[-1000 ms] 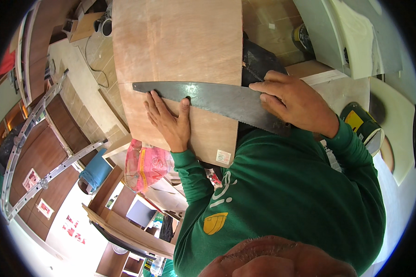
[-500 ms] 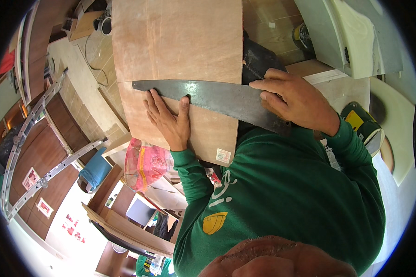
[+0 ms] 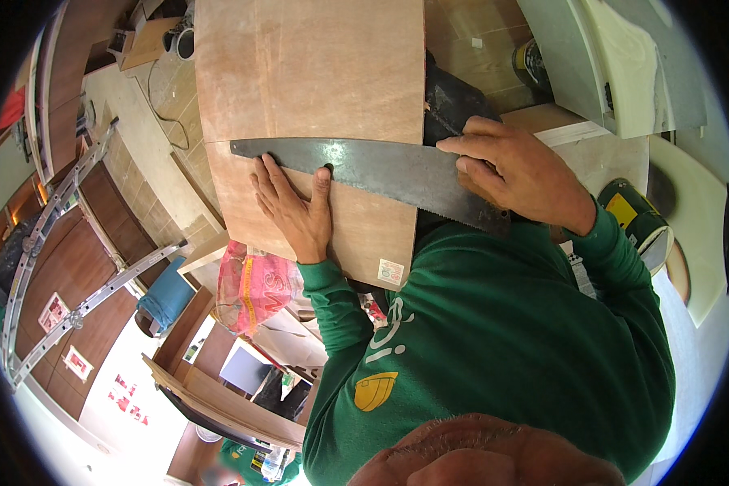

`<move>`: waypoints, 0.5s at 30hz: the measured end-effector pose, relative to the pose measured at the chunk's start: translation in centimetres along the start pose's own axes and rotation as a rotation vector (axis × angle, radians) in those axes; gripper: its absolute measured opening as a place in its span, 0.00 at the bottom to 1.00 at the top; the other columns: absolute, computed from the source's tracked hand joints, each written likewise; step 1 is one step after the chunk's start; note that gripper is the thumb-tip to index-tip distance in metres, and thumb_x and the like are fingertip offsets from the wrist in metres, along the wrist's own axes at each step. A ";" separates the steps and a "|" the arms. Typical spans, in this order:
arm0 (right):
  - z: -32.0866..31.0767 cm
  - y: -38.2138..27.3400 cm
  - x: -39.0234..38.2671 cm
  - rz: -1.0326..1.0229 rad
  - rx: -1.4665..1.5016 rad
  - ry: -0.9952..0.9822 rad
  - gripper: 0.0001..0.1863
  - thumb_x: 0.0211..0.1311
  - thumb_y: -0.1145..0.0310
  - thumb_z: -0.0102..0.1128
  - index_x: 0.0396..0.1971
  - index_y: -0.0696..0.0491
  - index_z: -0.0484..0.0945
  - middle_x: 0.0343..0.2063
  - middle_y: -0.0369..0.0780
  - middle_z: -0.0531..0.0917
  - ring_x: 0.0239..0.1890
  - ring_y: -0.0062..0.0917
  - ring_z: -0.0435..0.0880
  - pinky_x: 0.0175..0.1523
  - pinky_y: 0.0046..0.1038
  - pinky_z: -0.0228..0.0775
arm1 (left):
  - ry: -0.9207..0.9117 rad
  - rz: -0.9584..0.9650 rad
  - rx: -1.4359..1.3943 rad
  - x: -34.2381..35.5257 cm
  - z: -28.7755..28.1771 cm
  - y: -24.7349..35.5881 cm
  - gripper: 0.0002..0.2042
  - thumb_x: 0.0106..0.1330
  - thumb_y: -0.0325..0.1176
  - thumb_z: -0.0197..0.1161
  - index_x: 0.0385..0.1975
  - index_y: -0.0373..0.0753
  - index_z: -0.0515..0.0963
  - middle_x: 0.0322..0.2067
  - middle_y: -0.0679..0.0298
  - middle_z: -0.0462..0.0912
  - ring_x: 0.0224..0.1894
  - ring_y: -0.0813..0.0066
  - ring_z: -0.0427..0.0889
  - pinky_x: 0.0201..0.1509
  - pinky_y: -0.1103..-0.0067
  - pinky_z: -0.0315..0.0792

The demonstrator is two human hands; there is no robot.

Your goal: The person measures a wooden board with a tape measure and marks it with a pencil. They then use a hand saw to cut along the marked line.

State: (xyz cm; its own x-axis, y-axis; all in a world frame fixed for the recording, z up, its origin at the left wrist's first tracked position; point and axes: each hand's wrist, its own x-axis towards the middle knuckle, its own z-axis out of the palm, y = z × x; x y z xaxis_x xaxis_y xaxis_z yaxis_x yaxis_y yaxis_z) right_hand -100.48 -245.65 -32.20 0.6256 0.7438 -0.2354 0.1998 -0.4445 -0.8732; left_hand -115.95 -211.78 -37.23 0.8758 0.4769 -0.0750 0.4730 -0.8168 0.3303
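A handsaw lies flat across a plywood panel, its narrow tip near the panel's left edge and its toothed edge facing my body. My right hand is closed around the wide end, forefinger stretched along the blade; the handle is mostly hidden by the hand. On the plywood, my left hand rests with fingers spread, its fingertips and thumb at the blade's near edge. A thin dark line on the panel meets the saw tip. A small sticker marks the panel's near corner.
An aluminium ladder stands at left, with a pink plastic bag beside the panel's near left corner. A green-and-yellow power tool sits at right. Beyond the panel is a round can. Another person's green sleeve shows low down.
The saw and both hands have hardly moved, with only a tiny shift of the blade. At the lower edge, the other person in green has come further into view.
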 end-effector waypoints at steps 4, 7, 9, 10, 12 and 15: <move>0.0 0.0 0.0 -0.006 -0.011 -0.005 0.16 0.74 0.71 0.64 0.57 0.60 0.87 0.42 0.47 0.83 0.41 0.45 0.86 0.49 0.42 0.79 | 0.001 0.004 0.003 0.0 0.1 -0.2 0.56 0.71 0.74 0.64 0.84 0.33 0.58 0.84 0.40 0.57 0.87 0.35 0.50 0.88 0.45 0.41; 0.0 0.2 0.1 -0.020 -0.021 -0.002 0.16 0.74 0.70 0.64 0.57 0.60 0.87 0.42 0.47 0.83 0.40 0.45 0.87 0.49 0.42 0.79 | 0.003 -0.006 0.001 -0.2 0.1 -0.1 0.56 0.71 0.74 0.64 0.84 0.33 0.58 0.84 0.40 0.56 0.86 0.34 0.50 0.88 0.45 0.41; -0.1 0.0 0.1 -0.007 -0.005 -0.008 0.16 0.74 0.71 0.64 0.57 0.60 0.87 0.42 0.47 0.83 0.40 0.45 0.87 0.49 0.42 0.79 | -0.001 -0.001 0.000 0.0 0.0 0.0 0.56 0.71 0.74 0.64 0.85 0.33 0.58 0.84 0.40 0.56 0.86 0.34 0.50 0.88 0.45 0.41; -0.2 -0.1 0.1 -0.001 0.003 -0.011 0.16 0.74 0.71 0.64 0.57 0.60 0.87 0.42 0.47 0.83 0.40 0.45 0.87 0.49 0.43 0.79 | -0.001 0.000 0.000 0.1 -0.1 0.0 0.56 0.71 0.74 0.64 0.85 0.33 0.58 0.84 0.40 0.56 0.86 0.34 0.50 0.88 0.45 0.41; -0.1 0.0 0.1 -0.005 0.003 -0.009 0.16 0.74 0.71 0.63 0.57 0.60 0.87 0.42 0.47 0.83 0.41 0.45 0.87 0.49 0.43 0.79 | 0.001 -0.001 -0.005 0.0 0.0 -0.1 0.56 0.71 0.74 0.64 0.85 0.33 0.58 0.84 0.40 0.56 0.87 0.34 0.50 0.88 0.45 0.41; -0.2 0.0 0.1 -0.003 0.002 -0.015 0.16 0.75 0.71 0.63 0.57 0.60 0.87 0.42 0.47 0.83 0.41 0.45 0.87 0.49 0.43 0.79 | 0.004 0.006 0.004 0.0 0.1 -0.1 0.56 0.70 0.74 0.64 0.85 0.34 0.58 0.84 0.40 0.56 0.87 0.34 0.49 0.88 0.46 0.41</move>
State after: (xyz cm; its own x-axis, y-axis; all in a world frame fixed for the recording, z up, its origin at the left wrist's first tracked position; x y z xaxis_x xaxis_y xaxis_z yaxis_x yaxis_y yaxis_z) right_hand -100.23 -245.64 -32.17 0.6135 0.7525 -0.2395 0.1999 -0.4415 -0.8747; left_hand -115.96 -211.67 -37.36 0.8783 0.4730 -0.0695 0.4680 -0.8210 0.3271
